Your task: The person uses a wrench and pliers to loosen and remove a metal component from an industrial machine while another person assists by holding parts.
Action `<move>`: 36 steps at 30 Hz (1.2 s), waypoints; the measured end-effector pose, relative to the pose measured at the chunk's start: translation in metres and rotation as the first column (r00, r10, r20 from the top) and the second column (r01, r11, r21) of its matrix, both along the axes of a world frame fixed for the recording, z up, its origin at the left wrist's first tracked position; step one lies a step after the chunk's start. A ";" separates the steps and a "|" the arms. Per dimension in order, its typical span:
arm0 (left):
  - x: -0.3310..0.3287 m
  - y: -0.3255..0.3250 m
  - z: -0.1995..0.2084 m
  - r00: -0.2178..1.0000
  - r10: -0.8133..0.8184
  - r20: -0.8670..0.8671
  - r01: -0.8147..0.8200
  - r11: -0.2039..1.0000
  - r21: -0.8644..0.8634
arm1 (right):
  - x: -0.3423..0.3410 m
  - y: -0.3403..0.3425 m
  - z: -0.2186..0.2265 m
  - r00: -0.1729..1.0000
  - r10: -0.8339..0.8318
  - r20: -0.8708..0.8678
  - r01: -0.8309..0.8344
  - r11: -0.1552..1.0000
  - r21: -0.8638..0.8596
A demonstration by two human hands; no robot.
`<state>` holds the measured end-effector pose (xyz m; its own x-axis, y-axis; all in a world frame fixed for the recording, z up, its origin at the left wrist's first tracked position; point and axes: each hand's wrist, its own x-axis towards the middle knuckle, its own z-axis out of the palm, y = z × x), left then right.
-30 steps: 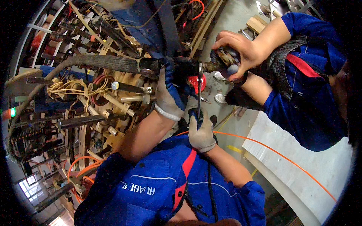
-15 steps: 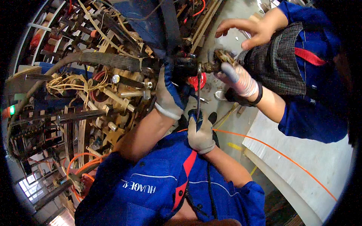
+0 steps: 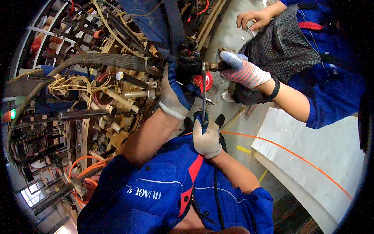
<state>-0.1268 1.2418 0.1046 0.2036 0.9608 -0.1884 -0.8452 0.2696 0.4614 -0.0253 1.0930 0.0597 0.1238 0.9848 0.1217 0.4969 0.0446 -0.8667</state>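
My left hand (image 3: 174, 91), in a white and blue work glove, is wrapped round a black cylindrical fitting (image 3: 189, 66) at the end of a thick ribbed hose. Some of its fingers are hidden behind the fitting. Lower down, my right hand (image 3: 206, 137), gloved alike, grips the handle of a long metal wrench (image 3: 203, 87). The wrench stands nearly upright in the picture, its head at the joint between the black fitting and a brass-coloured connector (image 3: 212, 66). A co-worker's striped-gloved hand (image 3: 249, 73) holds the connector's right side.
The co-worker's bare hand (image 3: 255, 19) holds a small thin item at the upper right. Machinery with rods and wires (image 3: 117, 97) fills the left. A red round object (image 3: 208, 80) is below the joint. An orange hose (image 3: 288, 153) crosses a pale board (image 3: 307, 144).
The co-worker's bare hand has drawn away up and right from the connector. Their gloved hand now covers more of it. My hands and the wrench have barely shifted.
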 end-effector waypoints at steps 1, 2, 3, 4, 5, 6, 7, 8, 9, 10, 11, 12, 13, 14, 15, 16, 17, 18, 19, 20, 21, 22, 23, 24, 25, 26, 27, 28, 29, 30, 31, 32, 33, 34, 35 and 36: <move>-0.001 0.000 0.001 0.999 -0.031 0.012 0.031 0.999 0.012 | 0.000 0.000 0.004 1.000 -0.019 -0.007 0.019 1.000 0.012; 0.000 0.000 0.001 0.999 -0.023 0.029 0.023 1.000 -0.001 | -0.001 0.002 0.010 0.999 -0.038 -0.014 0.039 0.999 0.024; 0.001 -0.001 0.003 0.999 -0.014 0.045 0.015 1.000 -0.015 | -0.002 0.002 0.011 0.999 -0.051 -0.018 0.051 0.998 0.041; 0.002 -0.002 0.005 0.998 -0.005 0.062 0.007 1.000 -0.029 | -0.003 0.002 0.013 0.998 -0.063 -0.021 0.064 0.996 0.059; 0.002 -0.002 0.004 1.000 -0.002 0.028 0.003 0.999 -0.032 | -0.004 0.002 0.011 0.997 -0.068 -0.022 0.069 0.994 0.081; 0.002 -0.001 0.001 1.000 0.000 -0.007 -0.001 0.999 -0.036 | -0.004 0.002 0.011 0.998 -0.061 -0.023 0.062 0.996 0.071; 0.002 0.000 0.002 0.999 0.003 -0.041 -0.005 0.999 -0.040 | -0.004 0.001 0.011 0.998 -0.054 -0.024 0.055 0.997 0.061; 0.002 -0.001 0.003 0.999 0.002 -0.045 -0.005 0.999 -0.050 | -0.003 0.000 0.012 0.999 -0.035 -0.028 0.035 0.999 0.019; 0.003 -0.002 0.005 0.999 0.002 -0.049 -0.005 0.998 -0.060 | -0.003 -0.001 0.012 0.999 -0.016 -0.032 0.015 1.000 -0.023; 0.003 -0.003 0.008 0.999 0.003 -0.053 -0.007 0.997 -0.071 | -0.003 -0.001 0.012 0.999 -0.016 -0.029 0.015 1.000 -0.028; 0.003 -0.004 0.008 0.999 0.008 -0.053 -0.012 0.998 -0.067 | -0.003 -0.001 0.013 1.000 -0.015 -0.027 0.014 0.999 -0.033; 0.004 -0.004 0.008 0.998 0.013 -0.054 -0.017 0.998 -0.064 | -0.003 -0.001 0.013 1.000 -0.014 -0.025 0.013 0.999 -0.037; 0.004 -0.004 0.008 0.998 0.019 -0.056 -0.022 0.998 -0.061 | -0.003 -0.001 0.014 0.999 -0.019 -0.047 0.015 0.996 -0.086; 0.003 -0.004 0.005 0.998 0.020 -0.052 -0.023 0.998 -0.058 | -0.003 -0.002 0.014 0.997 -0.025 -0.069 0.015 0.991 -0.135; 0.002 -0.004 0.001 0.999 0.022 -0.049 -0.025 0.998 -0.055 | -0.003 -0.002 0.014 0.995 -0.031 -0.091 0.014 0.983 -0.183; 0.002 -0.003 0.000 0.999 0.020 -0.043 -0.022 0.998 -0.053 | -0.003 -0.002 0.015 0.996 -0.041 -0.079 0.026 0.983 -0.183; 0.003 -0.002 -0.001 0.999 0.018 -0.029 -0.019 0.999 -0.049 | -0.004 -0.003 0.015 0.996 -0.051 -0.066 0.038 0.983 -0.182; 0.003 -0.002 0.000 1.000 0.016 -0.015 -0.017 0.999 -0.045 | -0.005 -0.004 0.016 0.997 -0.060 -0.054 0.050 0.982 -0.181; 0.004 -0.002 -0.001 1.000 0.016 -0.003 -0.016 0.999 -0.042 | -0.005 -0.003 0.013 0.997 -0.055 -0.052 0.049 0.992 -0.120; 0.003 -0.003 -0.003 1.000 0.018 -0.002 -0.018 0.999 -0.046 | -0.005 -0.002 0.009 0.998 -0.050 -0.049 0.048 0.997 -0.058; 0.001 -0.003 -0.006 1.000 0.020 -0.001 -0.020 0.999 -0.050 | -0.004 -0.001 0.006 0.998 -0.046 -0.046 0.046 0.999 0.003; 0.000 -0.003 -0.009 1.000 0.022 -0.001 -0.022 0.998 -0.052 | -0.004 0.000 0.008 0.998 -0.042 -0.044 0.042 0.999 -0.021; -0.002 -0.003 -0.012 1.000 0.008 0.002 -0.008 0.999 -0.053 | -0.003 0.001 0.012 0.998 -0.039 -0.042 0.037 0.998 -0.046; -0.004 -0.003 -0.015 1.000 -0.007 0.004 0.007 0.999 -0.054 | -0.002 0.002 0.014 0.999 -0.036 -0.040 0.033 0.997 -0.071; -0.004 -0.003 -0.014 1.000 -0.021 0.008 0.021 0.998 -0.054 | -0.001 0.003 0.013 0.998 -0.033 -0.060 0.028 0.997 -0.076; -0.004 -0.003 -0.012 1.000 -0.025 0.003 0.025 0.999 -0.048 | -0.001 0.003 0.013 0.996 -0.030 -0.080 0.024 0.996 -0.081; -0.003 -0.003 -0.010 1.000 -0.030 -0.001 0.030 0.999 -0.043 | 0.000 0.004 0.012 0.995 -0.028 -0.099 0.019 0.996 -0.086; -0.002 -0.002 -0.006 0.999 -0.035 -0.007 0.035 0.999 -0.035 | 0.001 0.004 0.010 0.994 -0.024 -0.104 0.013 0.995 -0.096; -0.001 -0.001 -0.003 1.000 -0.012 -0.024 0.012 1.000 -0.025 | 0.002 0.004 0.009 0.994 -0.019 -0.109 0.008 0.994 -0.106; -0.001 -0.001 -0.001 0.999 0.011 -0.040 -0.012 1.000 -0.014 | 0.003 0.004 0.008 0.993 -0.016 -0.114 0.002 0.993 -0.116; 0.000 -0.001 -0.001 0.998 0.034 -0.054 -0.034 0.999 -0.004 | 0.002 0.003 0.011 0.996 -0.025 -0.090 0.016 0.995 -0.094; 0.001 0.000 0.000 0.999 0.027 -0.043 -0.028 0.999 -0.024 | 0.002 0.003 0.016 0.997 -0.034 -0.066 0.030 0.997 -0.072; 0.001 0.001 0.000 0.999 0.021 -0.032 -0.022 0.999 -0.043 | 0.001 0.004 0.019 0.998 -0.045 -0.042 0.042 0.998 -0.049; 0.002 0.001 0.002 1.000 0.013 -0.022 -0.014 0.998 -0.062 | 0.002 0.003 0.020 0.998 -0.040 -0.055 0.036 0.997 -0.067; 0.003 0.001 0.003 0.999 0.016 -0.032 -0.018 0.998 -0.060 | 0.003 0.003 0.021 0.997 -0.036 -0.068 0.030 0.996 -0.085; 0.004 0.000 0.004 0.999 0.019 -0.043 -0.022 0.998 -0.059 | 0.004 0.003 0.021 0.996 -0.033 -0.081 0.024 0.994 -0.102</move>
